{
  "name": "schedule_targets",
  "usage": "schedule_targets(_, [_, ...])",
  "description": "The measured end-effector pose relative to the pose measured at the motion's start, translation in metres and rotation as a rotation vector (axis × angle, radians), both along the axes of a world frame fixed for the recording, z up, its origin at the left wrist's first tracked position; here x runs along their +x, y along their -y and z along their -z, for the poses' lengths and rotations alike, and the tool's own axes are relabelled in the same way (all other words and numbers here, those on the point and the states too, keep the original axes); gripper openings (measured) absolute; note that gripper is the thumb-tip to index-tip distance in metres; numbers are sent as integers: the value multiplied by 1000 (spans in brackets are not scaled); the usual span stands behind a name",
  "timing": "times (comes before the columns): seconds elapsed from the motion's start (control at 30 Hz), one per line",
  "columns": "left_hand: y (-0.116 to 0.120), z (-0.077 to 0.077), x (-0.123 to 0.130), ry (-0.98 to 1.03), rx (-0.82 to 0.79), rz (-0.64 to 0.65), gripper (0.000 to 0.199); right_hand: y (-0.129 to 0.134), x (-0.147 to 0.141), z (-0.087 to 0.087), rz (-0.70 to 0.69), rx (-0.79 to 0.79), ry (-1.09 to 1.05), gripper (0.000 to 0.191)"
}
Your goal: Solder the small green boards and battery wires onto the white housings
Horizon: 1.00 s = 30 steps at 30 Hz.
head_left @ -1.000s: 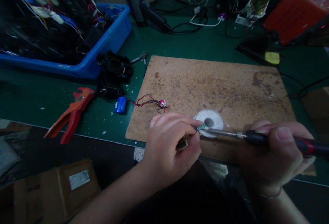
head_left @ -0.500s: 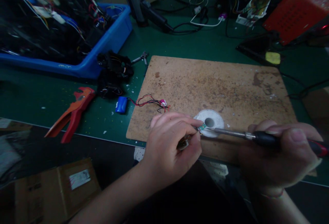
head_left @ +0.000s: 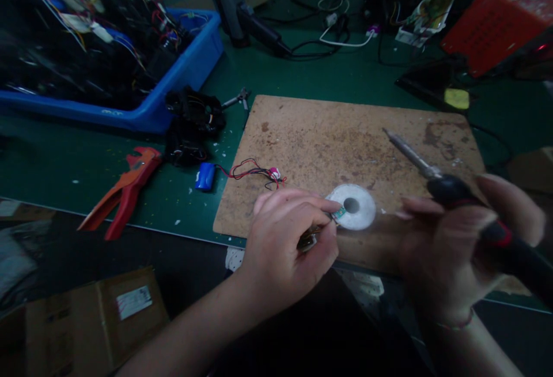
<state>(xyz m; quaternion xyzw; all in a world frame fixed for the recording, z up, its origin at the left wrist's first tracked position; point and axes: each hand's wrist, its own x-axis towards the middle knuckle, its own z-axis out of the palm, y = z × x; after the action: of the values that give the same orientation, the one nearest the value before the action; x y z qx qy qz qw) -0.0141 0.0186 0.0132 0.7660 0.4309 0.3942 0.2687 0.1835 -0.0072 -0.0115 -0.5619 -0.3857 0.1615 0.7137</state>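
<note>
My left hand (head_left: 294, 244) pinches a small green circuit board (head_left: 339, 212) at its fingertips, over the near left edge of a white spool (head_left: 360, 210). Part of what lies under the fingers is hidden. My right hand (head_left: 466, 244) is wrapped round a soldering iron (head_left: 451, 189), whose metal tip points up and left above the brown board (head_left: 319, 135), apart from the circuit board. Left of the spool, a blue battery pack (head_left: 205, 176) has red and black wires (head_left: 248, 169) running onto the brown board.
Red-handled pliers (head_left: 125, 192) and black parts (head_left: 190, 123) lie at the left, near a blue bin (head_left: 159, 100) full of wired parts. A red box (head_left: 492, 28), a stand with a yellow sponge (head_left: 457, 98) and a dark tool (head_left: 259, 28) are at the back.
The soldering iron has lifted off the circuit board; its tip has swung up and away to the right. My right hand's grip has loosened and turned. My left hand has stayed in place.
</note>
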Motion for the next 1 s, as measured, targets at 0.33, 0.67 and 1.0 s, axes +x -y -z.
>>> schedule_targets(0.33, [0,1,-1,0,22,21,11,-13,-11,-4,-451,-111,210,75])
schedule_targets(0.67, [6,1,-16,52,73,29,18,-14,-13,-3,-465,-147,221,82])
schedule_targets(1.0, [14,8,-37,54,102,-175,41,-11,-16,-3,-474,-144,183,82])
